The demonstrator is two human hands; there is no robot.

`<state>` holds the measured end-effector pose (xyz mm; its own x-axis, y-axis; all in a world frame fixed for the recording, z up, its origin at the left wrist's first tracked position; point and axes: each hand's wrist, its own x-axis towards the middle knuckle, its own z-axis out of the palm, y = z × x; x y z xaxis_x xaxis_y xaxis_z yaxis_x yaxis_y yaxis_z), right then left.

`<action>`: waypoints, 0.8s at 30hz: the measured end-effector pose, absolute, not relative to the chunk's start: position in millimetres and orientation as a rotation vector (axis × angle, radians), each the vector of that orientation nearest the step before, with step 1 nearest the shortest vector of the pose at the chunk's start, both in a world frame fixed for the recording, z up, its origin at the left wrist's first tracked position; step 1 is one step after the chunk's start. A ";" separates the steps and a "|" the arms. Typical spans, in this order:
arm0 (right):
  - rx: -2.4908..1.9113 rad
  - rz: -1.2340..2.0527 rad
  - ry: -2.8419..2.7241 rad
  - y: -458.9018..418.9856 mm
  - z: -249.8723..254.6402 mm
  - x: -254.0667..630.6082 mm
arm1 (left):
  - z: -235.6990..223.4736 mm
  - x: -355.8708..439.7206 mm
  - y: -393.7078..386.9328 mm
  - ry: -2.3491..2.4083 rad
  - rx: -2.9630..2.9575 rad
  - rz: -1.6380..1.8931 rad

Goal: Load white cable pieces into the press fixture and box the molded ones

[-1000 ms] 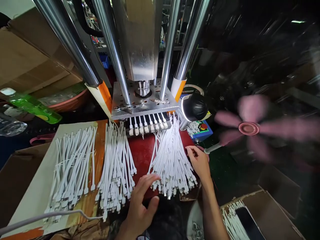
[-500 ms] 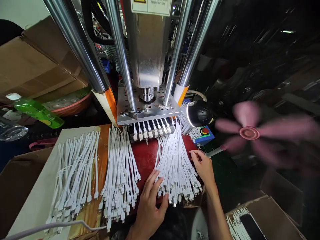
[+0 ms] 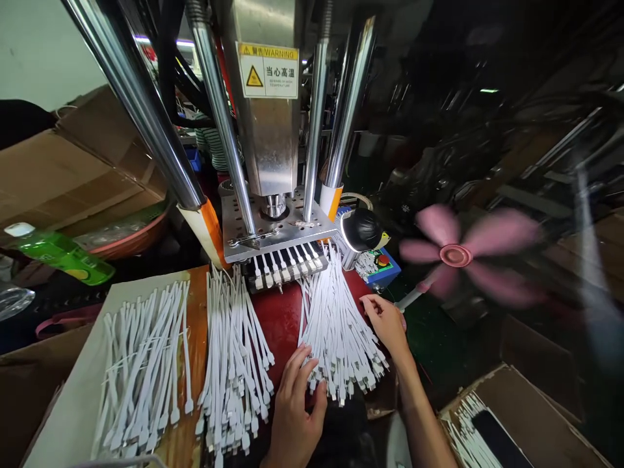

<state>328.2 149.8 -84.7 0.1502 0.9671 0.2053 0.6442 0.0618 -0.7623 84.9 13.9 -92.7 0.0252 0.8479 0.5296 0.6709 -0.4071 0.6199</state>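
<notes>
A fanned-out bundle of white USB cables (image 3: 336, 331) lies on the red table between my two hands. My left hand (image 3: 298, 406) is at the bundle's lower left edge, fingers spread and loosely bent, holding nothing. My right hand (image 3: 387, 324) rests at its right edge, empty, the fingers loosely bent and thumb apart. Behind the bundle, a row of white cable ends sits in a dark mould (image 3: 283, 268) under the steel plate of a press (image 3: 292, 233). Left of my left hand lies a second cable bundle (image 3: 234, 364).
More cables (image 3: 143, 364) lie on a board at left. A green bottle (image 3: 58, 253) is beyond it. A pink fan (image 3: 455, 255) spins at right, near a black lamp (image 3: 361, 230) and a blue control box (image 3: 385, 273). A cardboard box (image 3: 517, 396) with cables stands lower right.
The camera view has shifted, so the press's warning label shows fully and the press sits lower and further left. Both hands keep nearly the same places beside the bundle.
</notes>
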 end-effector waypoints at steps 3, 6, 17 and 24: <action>-1.650 0.540 -1.568 150.0 -85.3 329.2 | -93.8 85.3 14.3 1.587 2.098 1.334; -1.636 0.555 -1.569 150.1 -86.3 330.3 | -93.4 86.4 14.0 1.604 2.097 1.326; -1.624 0.548 -1.626 147.8 -84.0 331.1 | -92.7 88.3 13.9 1.702 2.082 1.240; -1.703 0.579 -1.613 148.3 -90.2 333.6 | -99.0 93.4 13.8 1.715 1.943 1.234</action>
<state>333.6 148.3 -90.2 0.1205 0.9817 0.1477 0.6638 0.0310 -0.7473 93.4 13.8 -99.0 -0.0636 0.9093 0.4112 0.6789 -0.2625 0.6857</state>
